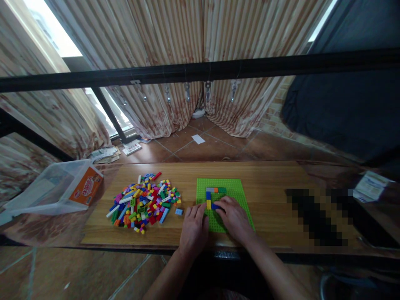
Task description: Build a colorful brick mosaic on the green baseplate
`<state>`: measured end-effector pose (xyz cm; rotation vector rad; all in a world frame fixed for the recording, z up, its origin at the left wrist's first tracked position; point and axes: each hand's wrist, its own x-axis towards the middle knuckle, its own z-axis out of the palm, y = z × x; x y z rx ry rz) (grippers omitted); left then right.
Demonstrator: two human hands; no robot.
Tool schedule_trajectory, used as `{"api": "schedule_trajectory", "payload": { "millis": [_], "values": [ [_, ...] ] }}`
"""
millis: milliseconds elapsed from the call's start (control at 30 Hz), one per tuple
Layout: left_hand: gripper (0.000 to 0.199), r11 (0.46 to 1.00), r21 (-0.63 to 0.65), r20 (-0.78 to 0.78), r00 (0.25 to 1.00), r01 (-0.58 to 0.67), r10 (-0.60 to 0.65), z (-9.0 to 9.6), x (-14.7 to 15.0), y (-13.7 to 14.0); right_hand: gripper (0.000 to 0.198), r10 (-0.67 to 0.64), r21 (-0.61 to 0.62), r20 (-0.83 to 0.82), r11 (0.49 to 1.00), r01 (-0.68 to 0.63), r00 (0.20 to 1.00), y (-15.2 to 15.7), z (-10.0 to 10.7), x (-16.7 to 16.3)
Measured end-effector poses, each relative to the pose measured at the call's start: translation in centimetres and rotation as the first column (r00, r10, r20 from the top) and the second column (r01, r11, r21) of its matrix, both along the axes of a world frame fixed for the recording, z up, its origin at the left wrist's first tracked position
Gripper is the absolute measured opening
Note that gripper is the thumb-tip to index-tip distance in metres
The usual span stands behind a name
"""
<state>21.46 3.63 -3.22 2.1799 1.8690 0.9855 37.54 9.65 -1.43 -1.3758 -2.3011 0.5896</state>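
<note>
A green studded baseplate (235,188) lies on the wooden table. On it, a row of grey, orange and green bricks (215,190) meets a column with a blue brick (208,195) and a yellow brick (208,205). My right hand (235,217) pinches a blue brick (215,206) just right of the yellow one; whether it is pressed onto the studs, I cannot tell. At the plate's left edge rests my left hand (194,227), its fingers stretched forward and the index fingertip close to the yellow brick. Its thumb is mostly hidden.
Left on the table (268,179) is a heap of mixed coloured bricks (145,202), with a light blue brick (178,211) lying apart. A clear plastic bin (59,183) with an orange label stands beyond the table's left end. A dark blurred-out object (315,216) lies at right.
</note>
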Motion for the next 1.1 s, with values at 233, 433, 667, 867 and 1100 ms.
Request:
{"api": "schedule_trajectory", "payload": {
  "millis": [233, 433, 667, 867, 1100],
  "values": [
    [0.038, 0.999, -0.001, -0.016, 0.999, 0.036, -0.036, 0.0, 0.0, -0.1, 0.021, 0.031, -0.015, 0.030, 0.999, -0.030, 0.999, 0.1, 0.2, -0.1],
    [0.042, 0.995, -0.089, -0.178, 0.982, 0.055, -0.070, 0.2, 0.2, -0.2, 0.022, 0.054, -0.054, 0.040, 0.997, -0.052, 0.998, 0.5, 1.1, -0.2],
    [0.047, 0.997, -0.068, -0.283, 0.958, 0.029, -0.047, -0.1, 0.4, -0.1, 0.023, 0.061, -0.079, 0.043, 0.995, -0.057, 0.997, 0.8, 1.3, -0.3],
    [0.046, 0.998, -0.055, -0.346, 0.938, 0.011, -0.030, -0.2, 0.7, 0.1, 0.020, 0.050, -0.125, 0.026, 0.991, -0.047, 0.998, 1.1, 1.8, -0.3],
    [0.042, 0.999, -0.034, -0.379, 0.925, 0.003, -0.016, 0.0, 0.8, 0.4, 0.018, 0.015, -0.147, 0.017, 0.989, -0.012, 1.000, 1.2, 1.8, -0.5]
  ]
}}
